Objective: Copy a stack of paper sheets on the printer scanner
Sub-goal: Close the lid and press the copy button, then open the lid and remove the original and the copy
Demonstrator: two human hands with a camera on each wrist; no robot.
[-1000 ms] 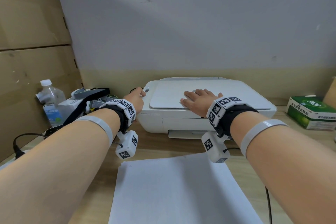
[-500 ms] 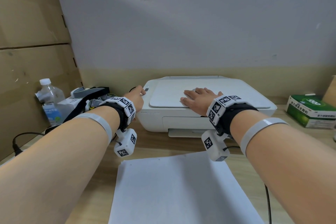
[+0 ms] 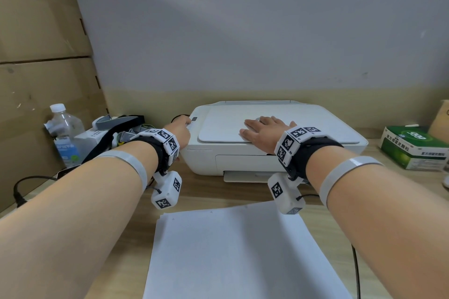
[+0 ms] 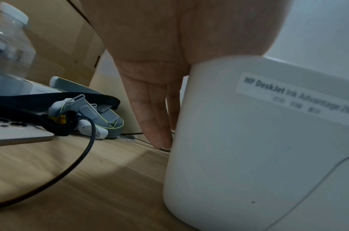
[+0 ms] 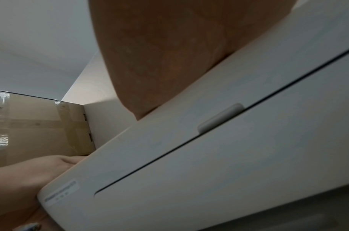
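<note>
At twelve o'clock from the hands sat the printer (image 3: 274, 138), long axis running nine to three; the paper stack (image 3: 240, 255) lay at six o'clock on the tabletop (image 3: 213, 192), nearer the right hand (image 3: 264, 131), flat and relaxed on the scanner lid (image 3: 315, 128). Only the left wrist view showed the left hand (image 4: 156, 87) with straight fingers down the printer's side.

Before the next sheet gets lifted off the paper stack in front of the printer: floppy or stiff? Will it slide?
The paper stack looks like thin loose sheets, so one sheet lifted by an edge will likely droop. The slightly offset edges at the top left corner suggest sheets slide easily over each other, so a push may fan them. It lies flat on the smooth wooden desk, so it probably needs a pinch at a corner.
</note>
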